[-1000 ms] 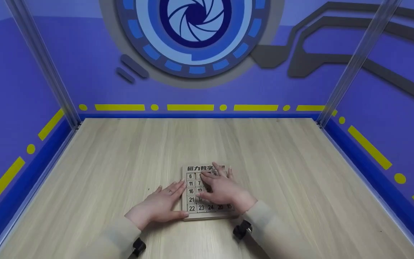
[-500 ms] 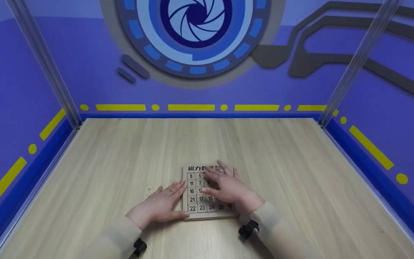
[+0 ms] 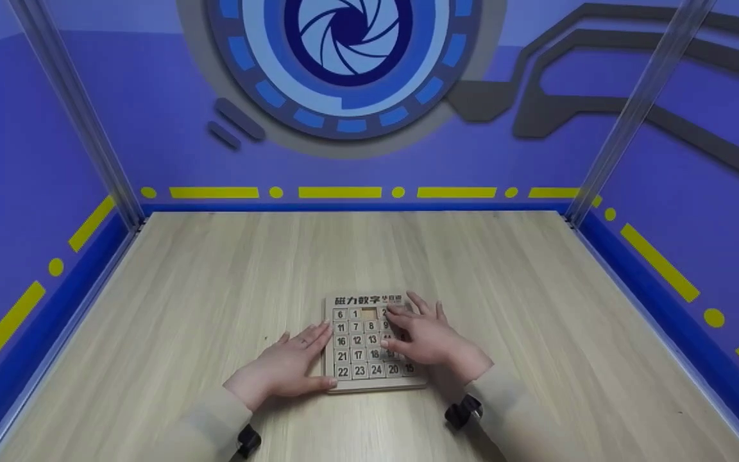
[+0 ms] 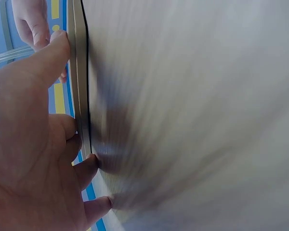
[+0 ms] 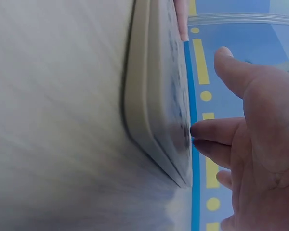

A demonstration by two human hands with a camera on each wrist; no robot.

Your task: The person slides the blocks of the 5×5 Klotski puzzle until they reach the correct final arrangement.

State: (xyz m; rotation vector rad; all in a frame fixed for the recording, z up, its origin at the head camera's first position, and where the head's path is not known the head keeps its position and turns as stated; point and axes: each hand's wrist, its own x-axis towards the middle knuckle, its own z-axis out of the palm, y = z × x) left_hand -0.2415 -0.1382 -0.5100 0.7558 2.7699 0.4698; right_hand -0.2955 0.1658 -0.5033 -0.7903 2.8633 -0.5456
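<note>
A wooden number board [image 3: 376, 384] with rows of numbered tiles lies flat on the table. In its top row an empty slot [image 3: 369, 314] shows between tile 1 [image 3: 355, 314] and a tile marked 2. My left hand [image 3: 286, 366] rests along the board's left edge, thumb at the lower left corner; the left wrist view shows the left hand [image 4: 38, 130] against the board's side [image 4: 81, 72]. My right hand [image 3: 430, 340] is over the right columns, fingertips on the top row, hiding tiles there. In the right wrist view two fingertips of the right hand [image 5: 260, 130] touch the board's face [image 5: 171, 96].
The wooden table [image 3: 215, 269] surrounds the board. Blue walls [image 3: 151, 128] with yellow markings stand behind it and at both sides, with metal posts [image 3: 81, 115] at the back corners. Black wrist devices [image 3: 464, 412] sit at both sleeves.
My right hand has moved right across the board, uncovering the middle tiles and the empty top-row slot. The left hand and the board have stayed in place.
</note>
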